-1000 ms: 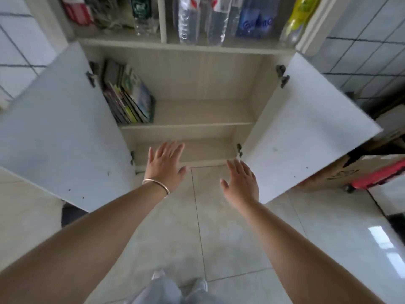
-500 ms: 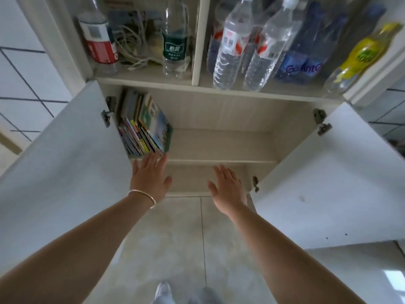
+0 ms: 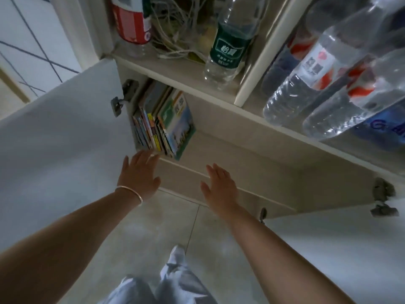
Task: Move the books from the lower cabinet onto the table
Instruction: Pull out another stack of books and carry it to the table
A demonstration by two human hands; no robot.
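The books (image 3: 163, 125) stand leaning in the lower cabinet (image 3: 252, 154), left of centre in the frame, beside the open left door (image 3: 61, 137); the left hand (image 3: 140, 173), fingers spread and empty, reaches just below them; the right hand (image 3: 219, 186), likewise flat and empty, hovers mid-frame.

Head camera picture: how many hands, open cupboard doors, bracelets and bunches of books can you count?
Hands: 2, the left hand and the right hand
Open doors: 2, the left door and the right door
Bracelets: 1, the bracelet
Bunches of books: 1, the books
Total: 6
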